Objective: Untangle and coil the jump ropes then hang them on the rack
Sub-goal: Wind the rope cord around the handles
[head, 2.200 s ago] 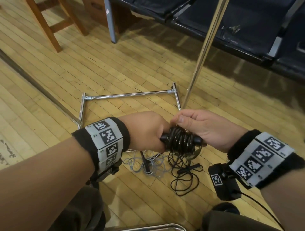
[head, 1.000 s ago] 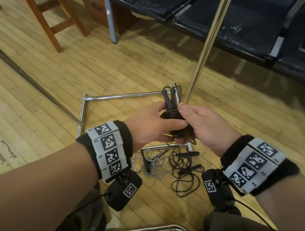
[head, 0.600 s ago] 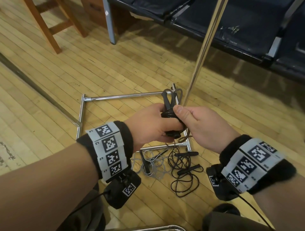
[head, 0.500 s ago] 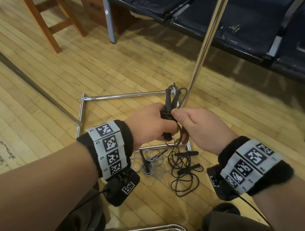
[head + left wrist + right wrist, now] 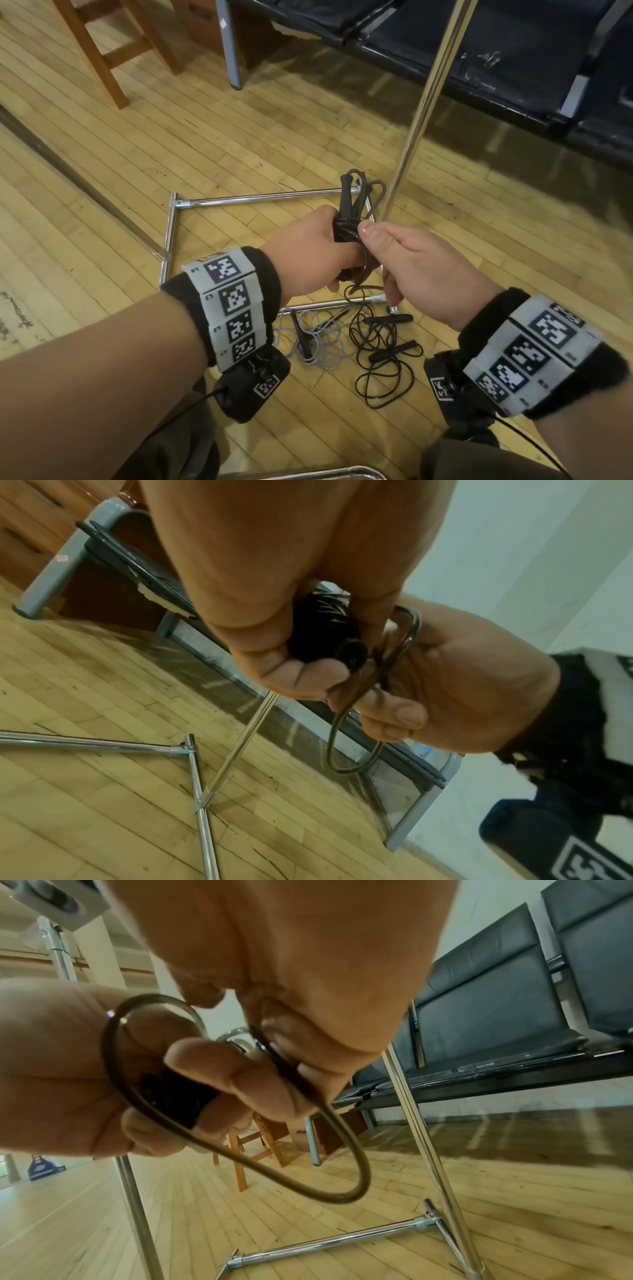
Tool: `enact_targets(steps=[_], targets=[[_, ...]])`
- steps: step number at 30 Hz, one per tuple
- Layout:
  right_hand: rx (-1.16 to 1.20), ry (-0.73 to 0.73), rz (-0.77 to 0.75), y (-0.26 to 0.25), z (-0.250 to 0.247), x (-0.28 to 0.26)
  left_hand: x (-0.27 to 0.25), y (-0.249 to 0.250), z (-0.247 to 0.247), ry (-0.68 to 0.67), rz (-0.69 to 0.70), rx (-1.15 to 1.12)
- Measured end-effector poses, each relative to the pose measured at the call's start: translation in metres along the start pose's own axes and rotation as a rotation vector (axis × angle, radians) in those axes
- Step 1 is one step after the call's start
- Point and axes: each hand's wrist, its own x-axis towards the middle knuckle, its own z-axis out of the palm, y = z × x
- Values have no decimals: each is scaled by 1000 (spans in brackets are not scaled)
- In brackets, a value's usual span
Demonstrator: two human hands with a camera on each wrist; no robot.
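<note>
A black jump rope (image 5: 345,229) is wound into a tight bundle, its two handles (image 5: 346,192) pointing up. My left hand (image 5: 315,246) grips the bundle around its middle. My right hand (image 5: 390,250) pinches a loose loop of the same rope (image 5: 342,1191) that hangs under the bundle (image 5: 329,631). Both hands are just in front of the chrome rack's upright pole (image 5: 421,113). On the floor below lie a tangled grey rope (image 5: 318,346) and a second loose black rope (image 5: 380,363) with its handles.
The rack's chrome base frame (image 5: 260,199) lies on the wooden floor around the hands. A row of dark padded seats (image 5: 445,41) stands behind the pole. A wooden chair (image 5: 102,51) is at the far left.
The bundle was held level and lower; it now stands upright with its handles up, nearer the pole. My right hand has shifted from the top of the coil to a loop below it.
</note>
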Motion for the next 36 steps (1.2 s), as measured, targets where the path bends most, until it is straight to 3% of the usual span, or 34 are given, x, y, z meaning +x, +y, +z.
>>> enact_targets(steps=[8, 14, 21, 27, 33, 36], targets=[[-165, -81, -21, -2, -6, 2, 1, -1, -8, 48, 16, 359], [-241, -49, 27, 2, -15, 3, -2, -6, -8, -46, -3, 526], [53, 19, 104, 4, -20, -1, -1, -3, -5, -70, -80, 317], [99, -21, 105, 2, -20, -1, 1, -2, -1, -81, -151, 15], [109, -98, 67, -12, -18, -8, 6, -6, -4, 39, -125, 194], [176, -137, 22, -21, -19, -13, 9, -9, -9, 53, -163, 138]])
